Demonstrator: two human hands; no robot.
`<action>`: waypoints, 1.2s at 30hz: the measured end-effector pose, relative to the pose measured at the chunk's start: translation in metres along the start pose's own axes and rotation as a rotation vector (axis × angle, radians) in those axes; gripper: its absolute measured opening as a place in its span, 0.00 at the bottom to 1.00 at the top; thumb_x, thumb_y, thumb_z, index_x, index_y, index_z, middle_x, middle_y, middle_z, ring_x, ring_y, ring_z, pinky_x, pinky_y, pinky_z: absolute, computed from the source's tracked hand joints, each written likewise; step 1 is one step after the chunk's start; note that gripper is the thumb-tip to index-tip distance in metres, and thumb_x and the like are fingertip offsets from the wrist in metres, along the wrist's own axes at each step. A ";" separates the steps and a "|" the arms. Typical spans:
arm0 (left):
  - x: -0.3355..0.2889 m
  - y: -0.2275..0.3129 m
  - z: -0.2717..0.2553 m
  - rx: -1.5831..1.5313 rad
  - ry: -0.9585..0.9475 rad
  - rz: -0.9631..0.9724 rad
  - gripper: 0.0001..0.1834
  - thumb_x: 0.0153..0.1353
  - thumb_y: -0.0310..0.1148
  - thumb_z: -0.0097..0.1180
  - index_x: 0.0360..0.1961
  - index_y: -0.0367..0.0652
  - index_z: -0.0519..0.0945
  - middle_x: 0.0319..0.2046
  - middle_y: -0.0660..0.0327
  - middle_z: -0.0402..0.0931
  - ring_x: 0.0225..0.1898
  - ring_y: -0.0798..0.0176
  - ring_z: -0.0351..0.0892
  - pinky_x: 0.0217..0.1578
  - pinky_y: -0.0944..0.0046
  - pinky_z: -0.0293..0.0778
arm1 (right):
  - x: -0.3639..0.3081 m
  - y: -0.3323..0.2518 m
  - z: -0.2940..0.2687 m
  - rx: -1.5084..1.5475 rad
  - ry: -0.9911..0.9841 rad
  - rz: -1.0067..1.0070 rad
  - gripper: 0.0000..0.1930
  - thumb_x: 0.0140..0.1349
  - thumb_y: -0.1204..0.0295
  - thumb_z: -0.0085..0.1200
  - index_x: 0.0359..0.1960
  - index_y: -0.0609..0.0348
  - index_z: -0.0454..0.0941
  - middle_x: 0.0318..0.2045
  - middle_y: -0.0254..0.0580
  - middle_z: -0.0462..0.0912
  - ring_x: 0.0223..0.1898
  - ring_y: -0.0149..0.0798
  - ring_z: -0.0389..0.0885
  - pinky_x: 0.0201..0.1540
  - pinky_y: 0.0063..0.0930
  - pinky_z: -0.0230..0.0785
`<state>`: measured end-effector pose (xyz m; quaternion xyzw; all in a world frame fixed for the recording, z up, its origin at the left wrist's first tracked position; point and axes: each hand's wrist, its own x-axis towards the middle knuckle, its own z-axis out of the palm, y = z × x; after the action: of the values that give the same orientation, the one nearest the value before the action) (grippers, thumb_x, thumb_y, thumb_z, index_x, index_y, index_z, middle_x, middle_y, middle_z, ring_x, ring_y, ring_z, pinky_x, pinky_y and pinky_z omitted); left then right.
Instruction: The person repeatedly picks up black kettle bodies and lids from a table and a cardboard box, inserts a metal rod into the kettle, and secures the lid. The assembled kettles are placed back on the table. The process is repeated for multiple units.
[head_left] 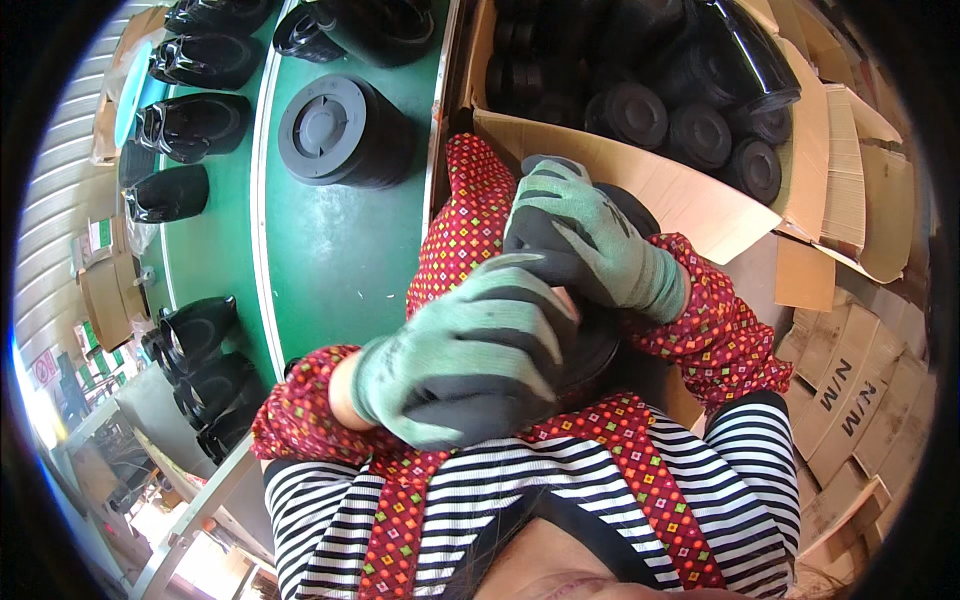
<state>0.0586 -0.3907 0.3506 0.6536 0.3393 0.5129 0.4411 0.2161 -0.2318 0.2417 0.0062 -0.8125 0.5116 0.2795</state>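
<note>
Gloved hands (465,350) curled over black part (600,345), seemingly cylindrical, mostly hidden; open carton (690,195) near.

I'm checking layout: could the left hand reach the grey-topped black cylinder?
Probably yes: only green tabletop and red patterned cloth appear between the left hand and the black cylinder, neither blocking.

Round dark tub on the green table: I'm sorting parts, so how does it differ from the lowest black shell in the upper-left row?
The tub is matte; the shell is glossy. The tub shows a broad round end; the shell looks oblong. The tub sits right of the pale strip, the shell left of it. Both are dark.
</note>
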 end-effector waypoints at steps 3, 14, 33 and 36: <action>0.023 0.002 0.024 0.161 0.061 -0.082 0.15 0.58 0.42 0.64 0.40 0.42 0.85 0.43 0.53 0.77 0.49 0.44 0.76 0.59 0.41 0.67 | -0.007 0.033 0.002 0.068 -0.118 -0.066 0.16 0.72 0.71 0.54 0.58 0.63 0.78 0.62 0.57 0.77 0.67 0.63 0.72 0.74 0.54 0.57; -0.051 -0.034 0.003 0.067 0.590 -0.149 0.30 0.79 0.53 0.49 0.37 0.33 0.85 0.36 0.46 0.86 0.46 0.40 0.88 0.52 0.39 0.81 | 0.015 -0.078 -0.049 -0.436 -0.251 0.178 0.27 0.65 0.65 0.59 0.67 0.46 0.79 0.38 0.40 0.77 0.41 0.47 0.76 0.49 0.46 0.64; 0.012 -0.052 -0.036 0.573 0.003 -0.501 0.24 0.68 0.31 0.56 0.64 0.37 0.78 0.42 0.46 0.88 0.42 0.44 0.90 0.46 0.53 0.83 | 0.028 -0.118 -0.045 -0.706 -0.341 0.311 0.28 0.57 0.65 0.65 0.60 0.62 0.80 0.47 0.50 0.81 0.44 0.52 0.79 0.49 0.48 0.69; 0.005 -0.089 -0.040 0.478 0.095 -0.325 0.22 0.65 0.38 0.62 0.58 0.43 0.81 0.35 0.46 0.86 0.36 0.42 0.87 0.39 0.51 0.82 | 0.040 -0.129 -0.047 -0.736 -0.396 0.380 0.28 0.57 0.69 0.64 0.61 0.65 0.79 0.46 0.54 0.83 0.42 0.54 0.81 0.47 0.48 0.71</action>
<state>0.0215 -0.3427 0.2732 0.6514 0.5710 0.3709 0.3347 0.2419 -0.2430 0.3820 -0.1451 -0.9646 0.2200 0.0038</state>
